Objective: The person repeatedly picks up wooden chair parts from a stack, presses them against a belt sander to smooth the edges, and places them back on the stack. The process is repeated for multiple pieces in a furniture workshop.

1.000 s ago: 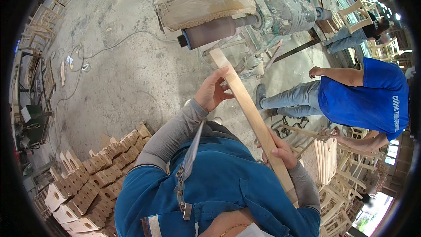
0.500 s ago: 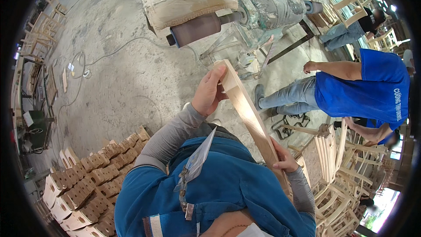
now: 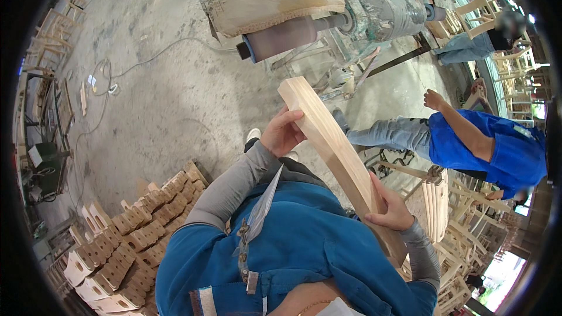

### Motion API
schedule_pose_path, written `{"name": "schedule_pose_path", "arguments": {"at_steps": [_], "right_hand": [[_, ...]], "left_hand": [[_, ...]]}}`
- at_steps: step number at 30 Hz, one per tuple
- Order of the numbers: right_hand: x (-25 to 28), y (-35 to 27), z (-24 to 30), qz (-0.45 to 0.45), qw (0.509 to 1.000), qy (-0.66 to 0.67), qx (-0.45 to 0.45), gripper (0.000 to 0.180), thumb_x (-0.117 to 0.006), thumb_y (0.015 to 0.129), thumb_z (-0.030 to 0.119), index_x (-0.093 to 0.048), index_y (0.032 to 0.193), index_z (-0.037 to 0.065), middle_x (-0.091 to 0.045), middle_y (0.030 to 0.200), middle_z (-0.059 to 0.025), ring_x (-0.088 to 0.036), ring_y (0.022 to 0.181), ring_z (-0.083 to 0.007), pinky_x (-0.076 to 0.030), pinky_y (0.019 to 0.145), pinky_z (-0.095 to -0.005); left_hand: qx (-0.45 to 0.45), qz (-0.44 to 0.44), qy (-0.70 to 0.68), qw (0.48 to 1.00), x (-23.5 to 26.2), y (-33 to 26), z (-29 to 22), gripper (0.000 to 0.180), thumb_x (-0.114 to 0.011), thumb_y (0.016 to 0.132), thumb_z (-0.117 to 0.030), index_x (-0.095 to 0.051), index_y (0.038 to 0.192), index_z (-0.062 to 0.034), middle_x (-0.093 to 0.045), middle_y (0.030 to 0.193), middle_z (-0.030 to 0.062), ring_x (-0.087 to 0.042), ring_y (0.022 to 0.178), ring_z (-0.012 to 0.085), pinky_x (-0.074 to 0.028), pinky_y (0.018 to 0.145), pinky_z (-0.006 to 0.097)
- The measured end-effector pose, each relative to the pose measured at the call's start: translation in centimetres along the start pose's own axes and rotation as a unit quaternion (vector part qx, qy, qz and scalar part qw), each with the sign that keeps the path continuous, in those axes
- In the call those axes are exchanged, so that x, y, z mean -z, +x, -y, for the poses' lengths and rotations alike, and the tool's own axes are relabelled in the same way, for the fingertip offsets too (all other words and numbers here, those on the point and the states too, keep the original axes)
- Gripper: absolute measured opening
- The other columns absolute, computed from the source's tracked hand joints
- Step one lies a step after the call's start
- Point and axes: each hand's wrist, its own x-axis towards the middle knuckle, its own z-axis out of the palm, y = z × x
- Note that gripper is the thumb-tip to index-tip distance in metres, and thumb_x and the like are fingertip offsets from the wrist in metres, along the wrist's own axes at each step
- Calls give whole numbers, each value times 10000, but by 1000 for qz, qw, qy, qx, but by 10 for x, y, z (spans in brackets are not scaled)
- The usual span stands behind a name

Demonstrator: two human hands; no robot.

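Observation:
Between my two hands I hold a long, pale, slightly curved wooden piece (image 3: 333,149), slanting from the middle of the view down to the right. Near its far end, my left hand (image 3: 283,131) grips the left edge, thumb on the upper face. Toward the near end, my right hand (image 3: 391,205) wraps the right side with its thumb across the top. The fingers beneath the wood are partly hidden. Beyond the far end is a sanding machine with a purple-brown roller (image 3: 281,38).
Stacked wooden parts with holes (image 3: 134,234) stand at lower left. A person in a blue shirt (image 3: 486,146) is close on the right, beside upright wooden slats (image 3: 434,205) and chair frames. A cable (image 3: 158,58) runs over the concrete floor (image 3: 175,99). Another person (image 3: 486,44) is farther back.
The wooden piece has turned in my hands, showing a broader face. My left hand sits farther back from its far end. The person in blue has shifted, one arm now bent forward.

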Motion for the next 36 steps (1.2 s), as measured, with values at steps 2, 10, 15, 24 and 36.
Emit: {"name": "schedule_pose_path", "arguments": {"at_steps": [2, 10, 15, 24, 36], "right_hand": [[1, 9, 18, 0, 997, -70, 9, 961, -709, 684, 317, -163, 1402, -18, -426, 1259, -250, -418, 1197, -313, -306, 998, -345], [7, 53, 44, 0, 996, -91, -15, 899, -688, 718, 338, -211, 1381, -38, -480, 1205, -266, -500, 1105, -303, -366, 935, -339], [7, 88, 59, -19, 999, 22, -40, 778, -648, 766, 286, -270, 1359, -47, -476, 1265, -222, -480, 1150, -232, -351, 964, -297], [15, 125, 71, -22, 995, 62, -71, 750, -626, 764, 288, -298, 1351, -45, -477, 1266, -196, -460, 1157, -214, -324, 983, -289], [26, 134, 85, -16, 996, 47, -72, 750, -608, 763, 306, -302, 1353, -42, -469, 1273, -200, -454, 1161, -219, -333, 971, -287]], "left_hand": [[7, 16, -46, 999, 11, 6, -5, 578, -604, 803, -186, -329, 1292, -50, -501, 1164, 123, -527, 1079, 233, -449, 918, 412], [31, -18, -77, 996, 43, 31, -20, 520, -591, 823, -228, -382, 1249, -16, -507, 1186, 148, -520, 1086, 268, -419, 955, 417], [27, -63, -90, 994, 49, 54, -33, 546, -633, 804, -264, -391, 1207, 12, -502, 1148, 153, -540, 1044, 279, -469, 909, 429], [7, -50, -70, 996, 67, 77, -48, 557, -639, 808, -332, -410, 1194, -2, -474, 1139, 138, -541, 1031, 271, -486, 885, 430], [-13, -60, -75, 995, 61, 85, -58, 515, -658, 797, -313, -448, 1161, -16, -521, 1124, 134, -560, 1012, 267, -488, 878, 419]]}}
